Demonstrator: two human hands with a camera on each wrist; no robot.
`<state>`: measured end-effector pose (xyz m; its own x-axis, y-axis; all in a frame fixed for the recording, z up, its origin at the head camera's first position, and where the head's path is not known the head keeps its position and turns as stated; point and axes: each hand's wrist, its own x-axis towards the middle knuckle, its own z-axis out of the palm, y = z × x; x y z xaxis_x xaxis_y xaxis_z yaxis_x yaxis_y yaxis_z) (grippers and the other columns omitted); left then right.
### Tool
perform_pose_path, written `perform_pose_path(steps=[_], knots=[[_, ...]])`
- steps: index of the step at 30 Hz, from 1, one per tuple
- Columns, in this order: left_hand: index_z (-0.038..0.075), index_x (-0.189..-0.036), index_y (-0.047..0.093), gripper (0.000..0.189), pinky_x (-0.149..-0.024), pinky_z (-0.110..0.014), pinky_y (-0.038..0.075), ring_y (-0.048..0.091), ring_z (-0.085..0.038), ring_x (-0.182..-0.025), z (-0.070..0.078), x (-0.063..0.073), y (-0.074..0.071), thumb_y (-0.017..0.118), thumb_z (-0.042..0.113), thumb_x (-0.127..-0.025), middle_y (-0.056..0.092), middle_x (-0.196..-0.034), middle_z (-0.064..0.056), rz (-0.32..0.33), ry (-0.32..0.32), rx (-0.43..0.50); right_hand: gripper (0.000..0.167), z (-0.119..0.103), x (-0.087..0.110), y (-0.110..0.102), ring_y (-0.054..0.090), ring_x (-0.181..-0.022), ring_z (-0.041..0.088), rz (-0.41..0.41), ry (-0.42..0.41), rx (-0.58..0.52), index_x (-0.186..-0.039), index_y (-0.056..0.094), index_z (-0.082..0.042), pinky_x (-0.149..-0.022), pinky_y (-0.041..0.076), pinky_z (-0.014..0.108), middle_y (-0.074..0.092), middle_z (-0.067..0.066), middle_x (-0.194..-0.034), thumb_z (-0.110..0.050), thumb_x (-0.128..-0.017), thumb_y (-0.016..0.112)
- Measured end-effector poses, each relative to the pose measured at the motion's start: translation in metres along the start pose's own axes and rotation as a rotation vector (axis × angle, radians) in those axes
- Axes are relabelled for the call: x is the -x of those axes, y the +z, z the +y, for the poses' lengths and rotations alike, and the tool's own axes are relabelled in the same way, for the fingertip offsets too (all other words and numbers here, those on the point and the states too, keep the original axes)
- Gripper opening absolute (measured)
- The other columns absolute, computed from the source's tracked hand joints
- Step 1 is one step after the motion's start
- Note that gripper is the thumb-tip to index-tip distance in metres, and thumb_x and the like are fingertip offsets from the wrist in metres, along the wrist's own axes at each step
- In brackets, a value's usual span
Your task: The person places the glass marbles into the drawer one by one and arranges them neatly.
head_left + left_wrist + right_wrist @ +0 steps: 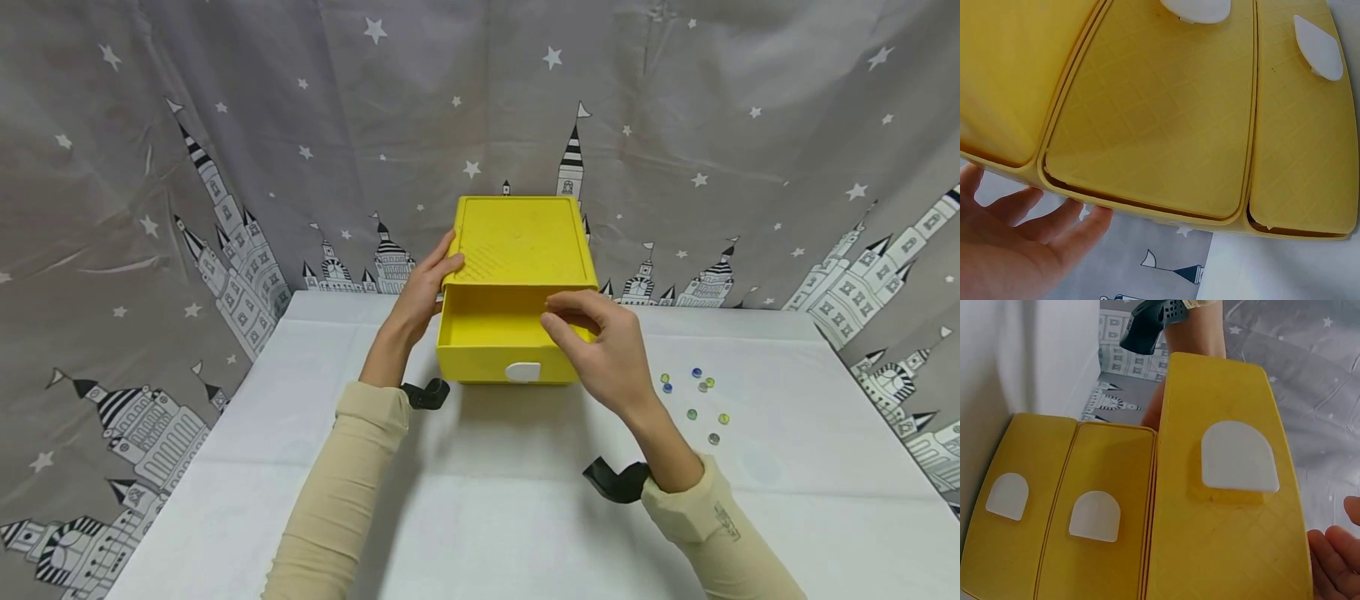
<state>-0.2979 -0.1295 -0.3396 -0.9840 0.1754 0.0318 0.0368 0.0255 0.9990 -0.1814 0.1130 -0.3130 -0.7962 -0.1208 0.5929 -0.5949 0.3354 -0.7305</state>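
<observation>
A yellow drawer box [525, 242] stands on the table with its top drawer [480, 364] pulled out; the part of the drawer's inside that shows is bare. My left hand [420, 292] rests against the box's left side, and in the left wrist view its fingers [1079, 234] lie nearly straight along that side. Over the drawer's right part hovers my right hand [607, 350], thumb and fingers bent with a gap between them. Nothing shows in that gap. White tabs mark the drawer fronts, such as the lower drawer [1094, 562] in the right wrist view.
Several small glass marbles [692, 414] in blue, green, yellow and clear lie on the white tabletop [510, 533], right of the box. Behind the table hangs a grey curtain [420, 100] printed with castles and stars. Black wrist straps [618, 482] stick out below both hands.
</observation>
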Motion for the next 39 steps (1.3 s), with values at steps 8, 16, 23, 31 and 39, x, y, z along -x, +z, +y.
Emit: perform_pose_path(steps=[8,16,23,31,39], knots=[[0.042,-0.156,0.023,0.059,-0.103,-0.054,0.039,0.038,-0.023,-0.138,-0.005,-0.001,0.000,0.049,0.039,-0.102,0.019,-0.162,0.008,-0.002,-0.012,-0.010,0.019,-0.005,0.013,-0.004,0.066,-0.095,0.019,-0.024,-0.013,0.020,-0.106,0.072,0.003,-0.082,0.054,0.025,0.069,0.012,-0.103,-0.002,-0.088,0.073],[0.043,-0.155,0.024,0.060,-0.103,-0.053,0.040,0.040,-0.023,-0.137,-0.004,-0.002,0.001,0.049,0.039,-0.101,0.020,-0.162,0.008,0.002,-0.012,-0.007,0.017,-0.007,0.024,-0.016,0.064,-0.095,0.016,-0.036,-0.034,0.020,-0.106,0.071,0.004,-0.088,0.050,0.023,0.070,0.011,-0.102,0.000,-0.088,0.071],[0.042,-0.156,0.023,0.061,-0.103,-0.052,0.040,0.040,-0.023,-0.136,-0.002,-0.002,0.000,0.050,0.039,-0.101,0.019,-0.162,0.007,0.001,-0.018,-0.003,0.018,-0.006,0.035,-0.024,0.064,-0.092,0.015,-0.046,-0.026,-0.021,-0.104,0.072,0.004,-0.086,0.051,0.021,0.070,0.009,-0.101,0.005,-0.087,0.070],[0.044,-0.155,0.024,0.060,-0.104,-0.051,0.039,0.040,-0.023,-0.136,-0.002,-0.001,-0.001,0.049,0.039,-0.101,0.020,-0.162,0.007,0.003,-0.025,0.000,0.018,0.005,0.055,-0.030,0.064,-0.092,0.013,-0.048,0.014,-0.021,-0.104,0.072,0.001,-0.086,0.051,0.021,0.070,0.006,-0.099,0.006,-0.086,0.071],[0.044,-0.155,0.023,0.061,-0.105,-0.052,0.037,0.037,-0.023,-0.139,-0.002,-0.001,-0.001,0.051,0.041,-0.101,0.015,-0.163,0.008,-0.006,-0.019,0.005,0.021,0.019,0.073,-0.049,0.065,-0.092,0.011,0.005,0.027,0.015,-0.103,0.072,0.001,-0.086,0.050,0.019,0.070,0.009,-0.098,0.011,-0.084,0.070]])
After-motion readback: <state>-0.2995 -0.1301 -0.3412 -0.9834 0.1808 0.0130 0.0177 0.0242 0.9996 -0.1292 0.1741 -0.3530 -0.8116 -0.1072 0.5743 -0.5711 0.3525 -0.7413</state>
